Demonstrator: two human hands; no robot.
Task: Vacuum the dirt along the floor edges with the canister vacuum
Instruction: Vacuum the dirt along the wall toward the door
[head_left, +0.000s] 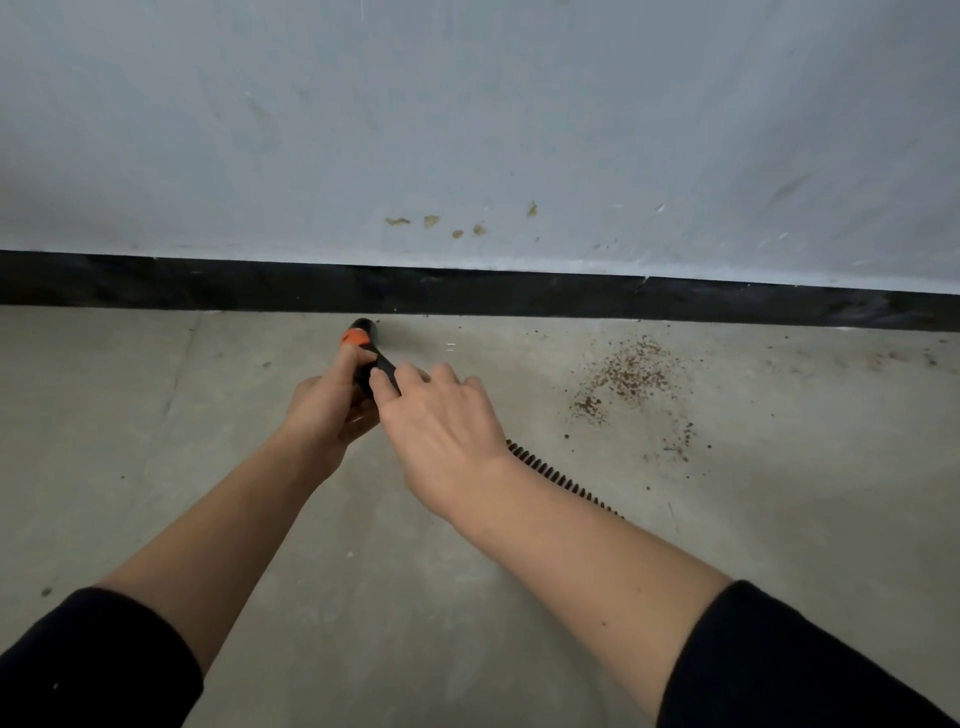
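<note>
Your left sleeve, black, sits in the lower left corner. The bare forearm runs up from it over the grey concrete floor to your left hand. That hand's fingers are curled round the vacuum wand, a black tube with an orange band just ahead of your grip. The wand's tip points at the black baseboard and stands just short of it, below the pale grey wall. Whether the tip touches the floor cannot be told.

Just right of the wand, your right hand reaches in with its fingers loosely extended, grasping nothing. The forefinger lies against the black tube just behind your left grip, and the others spread above the floor. From behind your right wrist a ribbed black hose comes out and runs down to the right until your forearm hides it.

Further right lies the dirt, a scatter of brown crumbs on the floor near the baseboard, well apart from the wand's tip. Thinner specks trail along the edge toward the right border. A few tan stains mark the wall above. Your right sleeve fills the lower right corner.
</note>
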